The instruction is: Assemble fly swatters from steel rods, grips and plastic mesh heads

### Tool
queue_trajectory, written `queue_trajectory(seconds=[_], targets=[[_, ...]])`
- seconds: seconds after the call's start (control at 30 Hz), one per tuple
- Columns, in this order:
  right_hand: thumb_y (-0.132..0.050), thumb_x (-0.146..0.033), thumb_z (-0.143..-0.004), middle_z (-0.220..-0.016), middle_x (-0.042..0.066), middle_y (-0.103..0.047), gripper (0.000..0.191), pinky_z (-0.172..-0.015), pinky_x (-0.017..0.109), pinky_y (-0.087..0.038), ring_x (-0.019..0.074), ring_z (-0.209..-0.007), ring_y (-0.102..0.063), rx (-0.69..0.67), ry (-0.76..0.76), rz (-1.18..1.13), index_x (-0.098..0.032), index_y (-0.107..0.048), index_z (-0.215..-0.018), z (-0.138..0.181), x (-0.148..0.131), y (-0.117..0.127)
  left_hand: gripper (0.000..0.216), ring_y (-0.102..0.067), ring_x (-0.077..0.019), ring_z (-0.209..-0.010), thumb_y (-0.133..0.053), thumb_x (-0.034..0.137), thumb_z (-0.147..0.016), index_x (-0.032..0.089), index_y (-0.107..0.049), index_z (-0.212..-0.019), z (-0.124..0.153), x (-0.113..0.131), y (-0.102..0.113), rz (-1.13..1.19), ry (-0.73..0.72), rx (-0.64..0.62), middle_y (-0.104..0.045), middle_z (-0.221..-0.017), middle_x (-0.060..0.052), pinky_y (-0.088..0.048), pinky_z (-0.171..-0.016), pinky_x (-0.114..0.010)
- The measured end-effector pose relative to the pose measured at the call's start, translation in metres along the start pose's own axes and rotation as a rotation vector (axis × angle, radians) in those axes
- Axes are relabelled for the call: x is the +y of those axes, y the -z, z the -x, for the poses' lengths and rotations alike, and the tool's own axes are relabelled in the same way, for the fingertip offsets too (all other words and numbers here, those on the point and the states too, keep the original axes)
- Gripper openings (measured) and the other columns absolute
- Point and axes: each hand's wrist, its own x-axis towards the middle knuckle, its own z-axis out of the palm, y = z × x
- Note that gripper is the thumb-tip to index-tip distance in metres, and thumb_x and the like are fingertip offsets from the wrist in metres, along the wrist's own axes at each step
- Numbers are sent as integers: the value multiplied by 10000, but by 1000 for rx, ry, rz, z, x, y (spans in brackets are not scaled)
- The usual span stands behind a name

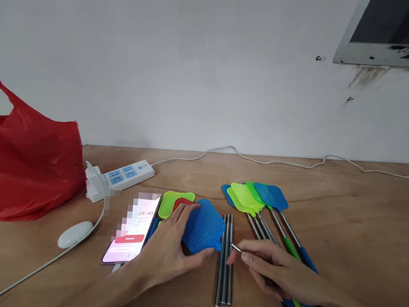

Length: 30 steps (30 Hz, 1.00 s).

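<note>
My left hand point(170, 243) grips a blue perforated fly swatter head point(203, 225), with the fingers over its far edge and the thumb by its neck. My right hand point(269, 264) pinches a thin metal rod point(236, 247), its tip pointing toward the blue head but apart from it. Between my hands, metal rods point(225, 270) lie side by side on the table. Under and beyond my left hand are a yellow-green swatter head point(175, 202) and a red one point(183, 202), partly hidden. Several fly swatters with handles point(254, 196) lie fanned out beyond and beneath my right hand.
A lit phone point(135, 233) lies left of my left hand. Farther left are a white power strip point(127, 175), a white mouse-shaped object point(74, 234) and a red plastic bag point(27, 166). A white cable point(189, 159) runs along the wall on the wooden table point(363, 224).
</note>
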Motion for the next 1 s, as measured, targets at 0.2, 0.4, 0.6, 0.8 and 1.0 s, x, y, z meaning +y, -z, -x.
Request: queue_trajectory(seconds=[0.2,0.4,0.6,0.8,1.0], targets=[[-452,-519,-989,-518,-105,-417,382,-376,154,-222,56,-399,-301,-55,-44,-37,-189,-572,-1139,3,-1,-4,797,-528,-404,-1262,-677,577,-826,258,-292,-1446,4,-2,-6,11,28,-16,-486,-1416,-175,-514,-938,-573],[-454,-504,-991,-539,-95,-445,383,-389,159,-245,52,-415,-326,-28,6,45,-178,-584,-1146,2,-2,-4,873,-486,-411,-1308,-721,602,-782,239,-302,-1456,4,-1,-9,31,40,-28,-449,-1461,-186,-479,-990,-607],[-466,-489,-983,-507,-104,-436,370,-373,158,-241,53,-397,-323,13,4,49,-176,-577,-1147,0,-2,-5,942,-480,-412,-1314,-762,588,-755,251,-267,-1483,5,1,-9,59,58,-15,-432,-1465,-191,-460,-1006,-622],[-508,-477,-956,-523,-107,-454,396,-366,149,-254,50,-400,-339,38,2,18,-177,-530,-1214,-1,2,-5,900,-513,-405,-1277,-733,610,-778,267,-282,-1477,4,-1,-8,81,52,6,-461,-1432,-178,-483,-977,-603],[-511,-456,-955,-521,-107,-454,388,-361,147,-259,54,-403,-356,41,3,24,-183,-532,-1229,0,3,-5,901,-515,-399,-1281,-728,612,-780,274,-281,-1486,5,-4,-10,81,38,9,-469,-1438,-169,-487,-983,-593]])
